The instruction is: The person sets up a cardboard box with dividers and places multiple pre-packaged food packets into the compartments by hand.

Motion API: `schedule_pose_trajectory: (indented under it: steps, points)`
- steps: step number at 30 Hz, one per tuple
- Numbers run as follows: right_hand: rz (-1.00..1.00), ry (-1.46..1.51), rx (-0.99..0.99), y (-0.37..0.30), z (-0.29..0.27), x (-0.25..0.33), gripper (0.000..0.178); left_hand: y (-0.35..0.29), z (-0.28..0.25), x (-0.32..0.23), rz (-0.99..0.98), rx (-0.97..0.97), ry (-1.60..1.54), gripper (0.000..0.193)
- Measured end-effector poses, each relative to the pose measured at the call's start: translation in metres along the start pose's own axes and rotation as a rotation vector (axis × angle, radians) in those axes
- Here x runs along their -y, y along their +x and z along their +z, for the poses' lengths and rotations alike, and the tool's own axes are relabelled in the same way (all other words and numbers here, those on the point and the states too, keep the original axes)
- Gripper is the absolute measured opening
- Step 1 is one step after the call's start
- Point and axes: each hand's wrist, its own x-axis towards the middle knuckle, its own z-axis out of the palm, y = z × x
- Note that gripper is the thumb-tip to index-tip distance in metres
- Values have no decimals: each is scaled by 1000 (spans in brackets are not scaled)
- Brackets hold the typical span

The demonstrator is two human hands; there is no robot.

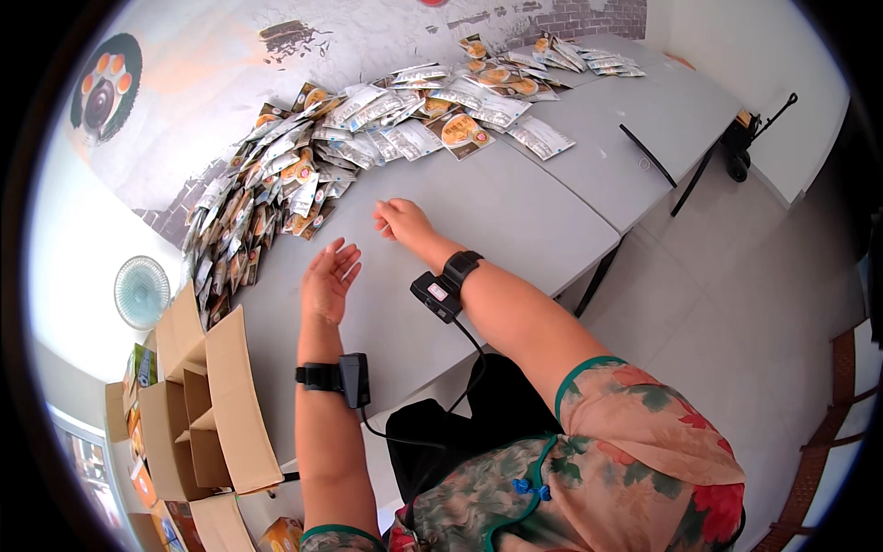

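Note:
My left hand (329, 281) is raised over the grey table (441, 198), its fingers spread a little and nothing in them. To the right of it and slightly farther off, my right hand (403, 221) is held with its fingers curled in; no object shows in it. Beyond both hands lies a long heap of flat foil packets (354, 129), some silver side up, others showing a picture of food. The packets nearest my hands are a short way off, and neither hand touches them. Each wrist wears a black strap with a small device and a cable.
An open cardboard box (241, 400) with dividers stands at the left, flaps raised beside the table. Colourful cartons (143, 368) and a round fan (143, 292) are behind it. A black bar (647, 155) lies on the table's right part. A wheeled black trolley (739, 147) stands beyond the right end.

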Motion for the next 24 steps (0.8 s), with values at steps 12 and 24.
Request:
schedule_pose_trajectory:
  steps: [12,24]
  points:
    - [21,-31,25,-10,3,5,31,8,-36,32,139,-38,-212,36]
    - [161,-41,68,10,14,18,23,2,-25,34,144,14,-95,27]
